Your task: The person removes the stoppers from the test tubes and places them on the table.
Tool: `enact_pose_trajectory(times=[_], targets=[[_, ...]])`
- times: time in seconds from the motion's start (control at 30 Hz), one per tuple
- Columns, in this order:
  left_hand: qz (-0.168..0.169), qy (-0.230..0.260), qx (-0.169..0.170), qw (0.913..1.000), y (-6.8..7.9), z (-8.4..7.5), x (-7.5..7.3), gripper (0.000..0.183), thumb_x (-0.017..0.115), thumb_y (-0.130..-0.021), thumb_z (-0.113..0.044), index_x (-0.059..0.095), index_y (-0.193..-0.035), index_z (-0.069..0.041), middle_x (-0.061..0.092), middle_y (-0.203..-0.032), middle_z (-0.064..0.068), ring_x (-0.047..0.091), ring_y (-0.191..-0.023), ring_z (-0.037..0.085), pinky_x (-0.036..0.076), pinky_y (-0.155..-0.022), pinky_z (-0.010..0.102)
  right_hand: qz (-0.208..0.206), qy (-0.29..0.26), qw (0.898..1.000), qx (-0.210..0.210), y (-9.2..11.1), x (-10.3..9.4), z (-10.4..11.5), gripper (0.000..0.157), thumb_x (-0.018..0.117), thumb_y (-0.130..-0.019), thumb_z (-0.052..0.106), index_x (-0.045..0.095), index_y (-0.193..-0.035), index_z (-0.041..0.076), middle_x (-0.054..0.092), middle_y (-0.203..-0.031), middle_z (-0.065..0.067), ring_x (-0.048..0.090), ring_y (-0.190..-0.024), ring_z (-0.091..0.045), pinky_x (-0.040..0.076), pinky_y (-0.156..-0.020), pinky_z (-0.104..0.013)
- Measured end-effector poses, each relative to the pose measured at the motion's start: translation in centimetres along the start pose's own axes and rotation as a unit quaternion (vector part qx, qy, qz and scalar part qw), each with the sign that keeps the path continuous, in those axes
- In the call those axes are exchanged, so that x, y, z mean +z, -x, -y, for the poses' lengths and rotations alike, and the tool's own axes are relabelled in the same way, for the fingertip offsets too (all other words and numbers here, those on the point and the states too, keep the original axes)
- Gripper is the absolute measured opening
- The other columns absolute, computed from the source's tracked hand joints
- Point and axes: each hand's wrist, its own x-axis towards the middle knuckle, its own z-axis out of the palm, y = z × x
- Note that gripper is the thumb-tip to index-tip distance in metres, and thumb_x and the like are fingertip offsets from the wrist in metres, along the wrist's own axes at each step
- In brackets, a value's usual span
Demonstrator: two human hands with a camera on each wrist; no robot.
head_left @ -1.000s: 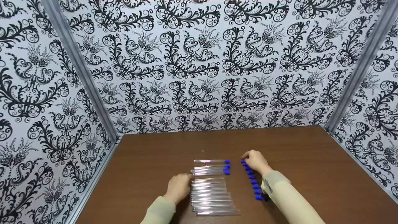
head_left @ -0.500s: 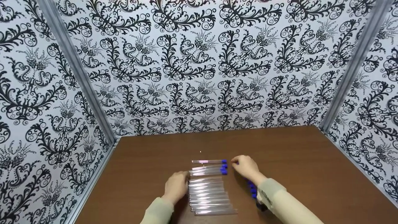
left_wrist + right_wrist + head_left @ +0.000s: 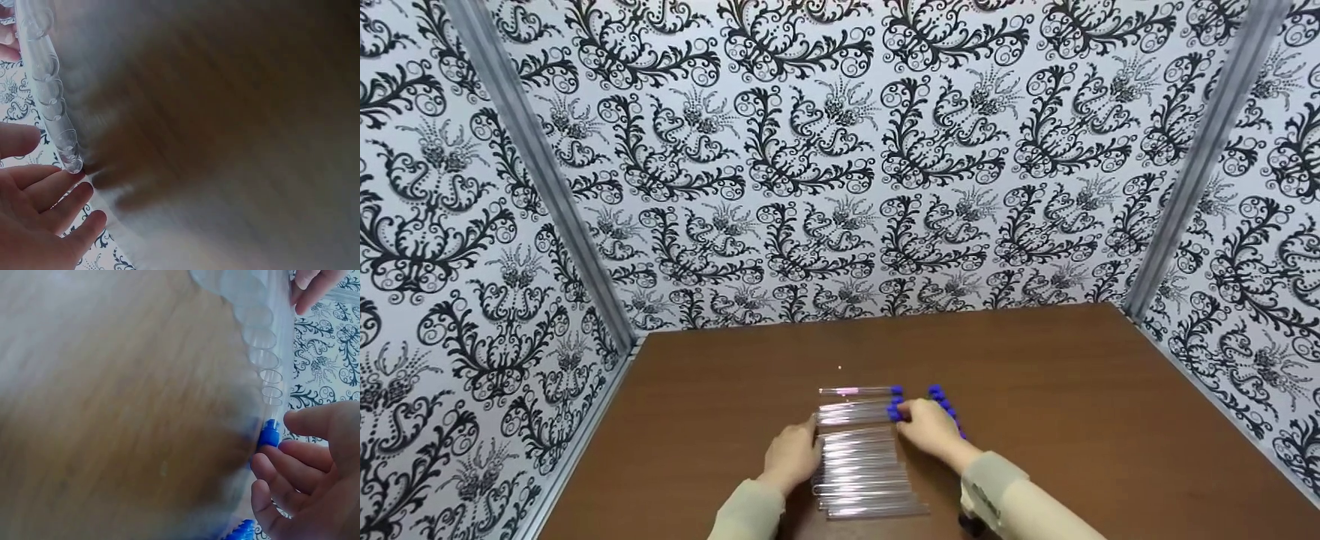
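Note:
Clear glass test tubes lie side by side in a row on the table. At the far end, several carry blue caps; the nearer ones have open mouths. My left hand lies at the tubes' left ends, its fingers spread and fingertips at a rounded tube bottom in the left wrist view. My right hand is at the capped ends, thumb and fingertips around a blue cap on a tube, without a visible pinch. The right hand and forearm hide part of a row of loose blue caps.
The brown wooden table stands in a booth. Black-and-white patterned walls rise behind it and on both sides, with grey metal posts at the corners.
My right hand has come from the far end of the loose caps leftward and nearer to the capped tube ends. The left hand stays at the tubes' left ends with a slight shift.

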Motion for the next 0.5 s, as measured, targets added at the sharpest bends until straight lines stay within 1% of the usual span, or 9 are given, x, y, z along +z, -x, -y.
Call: enact_pose_trajectory(times=[0.07,0.27,0.37,0.43,0.5], targets=[[0.000,0.007,-0.002,1.0000,-0.03,0.04,0.07,0.042,0.065,-0.088,-0.017,0.062,-0.126,0.001,0.066,-0.108,0.023,0.064,-0.093,0.043,0.051,-0.072,0.056,-0.007,0.002,1.000,0.007,0.09,0.15,-0.06,0.031,0.070,-0.080,0.009,0.070,-0.109,-0.002,0.069,-0.108,-0.017,0.065,-0.102,-0.038,0.051,-0.087,-0.048],[0.019,0.035,-0.012,0.9991,0.01,0.21,0.19,0.044,0.065,-0.090,-0.018,0.059,-0.129,0.002,0.065,-0.115,0.022,0.062,-0.102,0.041,0.048,-0.082,0.058,-0.030,0.002,0.999,0.017,0.38,0.45,-0.06,0.032,0.073,-0.077,0.010,0.071,-0.107,-0.001,0.071,-0.103,-0.015,0.067,-0.096,-0.035,0.053,-0.081,-0.046],[0.022,0.046,-0.017,0.9986,0.06,0.23,0.07,0.045,0.064,-0.090,-0.019,0.058,-0.130,0.002,0.064,-0.117,0.022,0.061,-0.104,0.042,0.047,-0.083,0.059,-0.047,0.003,0.999,0.014,0.49,0.68,0.03,0.028,0.073,-0.075,0.008,0.073,-0.102,0.000,0.072,-0.095,-0.011,0.068,-0.085,-0.028,0.053,-0.074,-0.042],[0.018,0.049,-0.019,0.9984,0.08,0.24,0.00,0.045,0.064,-0.091,-0.018,0.058,-0.131,0.001,0.064,-0.117,0.022,0.061,-0.103,0.041,0.047,-0.083,0.059,-0.056,-0.004,0.998,0.014,0.57,0.78,0.16,0.026,0.072,-0.074,0.006,0.074,-0.099,0.001,0.072,-0.091,-0.008,0.064,-0.077,-0.022,0.052,-0.069,-0.040],[0.014,0.053,-0.022,0.9983,0.07,0.19,-0.12,0.044,0.064,-0.091,-0.019,0.059,-0.130,0.000,0.065,-0.117,0.021,0.062,-0.101,0.040,0.049,-0.080,0.056,-0.067,-0.018,0.998,0.012,0.63,0.86,0.28,0.027,0.070,-0.073,0.003,0.073,-0.099,-0.001,0.071,-0.090,-0.008,0.062,-0.075,-0.021,0.051,-0.068,-0.039]])
